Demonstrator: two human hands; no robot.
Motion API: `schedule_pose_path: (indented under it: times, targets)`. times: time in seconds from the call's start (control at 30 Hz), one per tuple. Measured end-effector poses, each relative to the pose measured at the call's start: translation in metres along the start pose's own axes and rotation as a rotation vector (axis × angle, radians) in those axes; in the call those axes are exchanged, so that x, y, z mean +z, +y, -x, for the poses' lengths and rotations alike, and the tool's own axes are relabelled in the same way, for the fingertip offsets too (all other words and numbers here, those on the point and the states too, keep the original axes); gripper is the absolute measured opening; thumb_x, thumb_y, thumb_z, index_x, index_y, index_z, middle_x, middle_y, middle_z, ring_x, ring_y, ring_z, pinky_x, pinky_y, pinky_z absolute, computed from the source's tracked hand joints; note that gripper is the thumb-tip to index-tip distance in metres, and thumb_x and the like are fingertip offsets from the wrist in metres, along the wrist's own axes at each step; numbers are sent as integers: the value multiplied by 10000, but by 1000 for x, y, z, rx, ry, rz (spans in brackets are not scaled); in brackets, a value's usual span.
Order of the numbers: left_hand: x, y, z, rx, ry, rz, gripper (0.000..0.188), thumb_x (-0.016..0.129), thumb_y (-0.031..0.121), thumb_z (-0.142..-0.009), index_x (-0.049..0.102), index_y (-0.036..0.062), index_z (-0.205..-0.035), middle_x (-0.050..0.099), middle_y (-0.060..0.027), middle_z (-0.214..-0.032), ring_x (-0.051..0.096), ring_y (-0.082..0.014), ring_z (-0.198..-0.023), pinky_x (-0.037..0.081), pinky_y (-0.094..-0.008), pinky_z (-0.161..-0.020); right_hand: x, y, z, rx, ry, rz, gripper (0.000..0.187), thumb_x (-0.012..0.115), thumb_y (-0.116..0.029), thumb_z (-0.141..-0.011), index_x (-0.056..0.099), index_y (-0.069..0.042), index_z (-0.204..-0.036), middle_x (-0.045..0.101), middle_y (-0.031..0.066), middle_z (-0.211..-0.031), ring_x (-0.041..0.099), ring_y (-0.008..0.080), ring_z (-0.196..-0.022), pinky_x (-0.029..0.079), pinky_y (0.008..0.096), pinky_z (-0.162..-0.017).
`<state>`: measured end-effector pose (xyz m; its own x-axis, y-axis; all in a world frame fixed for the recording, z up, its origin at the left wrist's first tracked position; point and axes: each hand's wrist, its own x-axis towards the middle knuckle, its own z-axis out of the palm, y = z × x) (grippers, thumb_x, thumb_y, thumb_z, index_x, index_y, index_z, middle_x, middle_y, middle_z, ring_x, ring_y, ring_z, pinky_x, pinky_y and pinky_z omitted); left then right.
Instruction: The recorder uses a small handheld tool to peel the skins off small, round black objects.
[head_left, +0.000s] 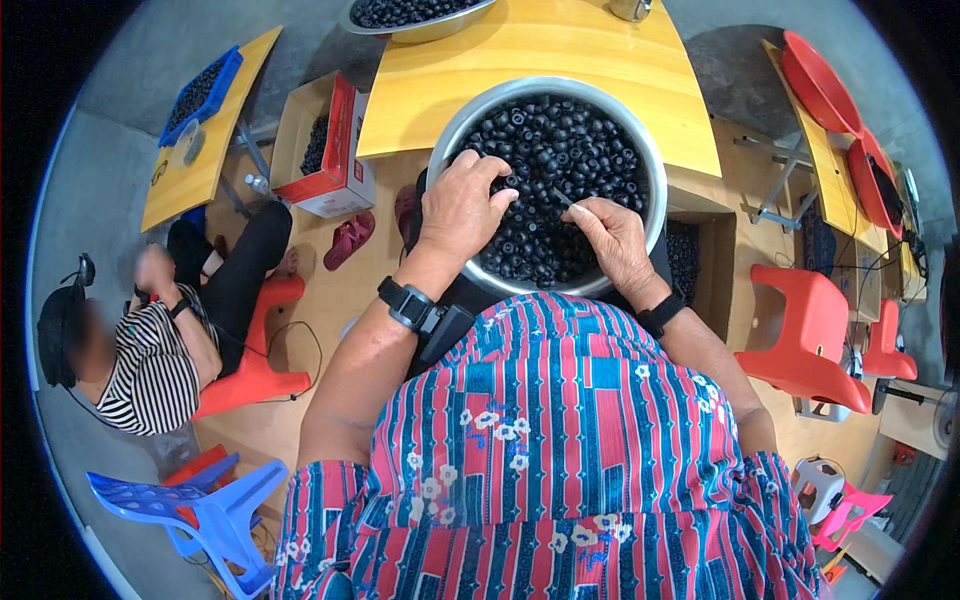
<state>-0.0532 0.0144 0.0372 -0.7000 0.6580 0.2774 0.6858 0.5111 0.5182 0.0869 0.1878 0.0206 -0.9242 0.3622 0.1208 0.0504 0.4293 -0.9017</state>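
A wide metal basin sits in front of me, heaped with small, shiny black round pieces, some with a ring-like mark on one end. My left hand is over the basin's left side, its thumb and forefinger closed around one black round piece. Over the right side, my right hand pinches a thin grey tool like a small blade, its tip pointing up and left among the pieces. The tool's exact kind is too small to tell.
Beyond the basin stands a yellow table bearing another filled metal bowl. A red-and-white carton is at left, near a seated person in stripes. A red stool stands right; a blue chair is lower left.
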Motion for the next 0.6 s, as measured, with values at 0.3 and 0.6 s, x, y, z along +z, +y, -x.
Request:
schedule_pose_path:
  times: [0.3, 0.6]
  targets:
    - [5, -4, 2, 35, 20, -57, 169, 711, 190, -788, 652, 133, -935, 581, -74, -907, 605, -304, -874, 503, -419, -727, 1, -1, 0, 9, -13, 9, 301, 589, -244, -912, 666, 42, -862, 662, 168, -808, 633, 243, -773, 476, 330, -737]
    - [2, 7, 8, 56, -17, 376, 129, 636, 88, -843, 627, 40, -962, 598, -134, -862, 599, -290, -803, 482, -376, -715, -4, -1, 2, 43, -27, -84, 244, 601, -206, -906, 677, 25, -922, 678, 137, -887, 636, 205, -847, 480, 305, -793]
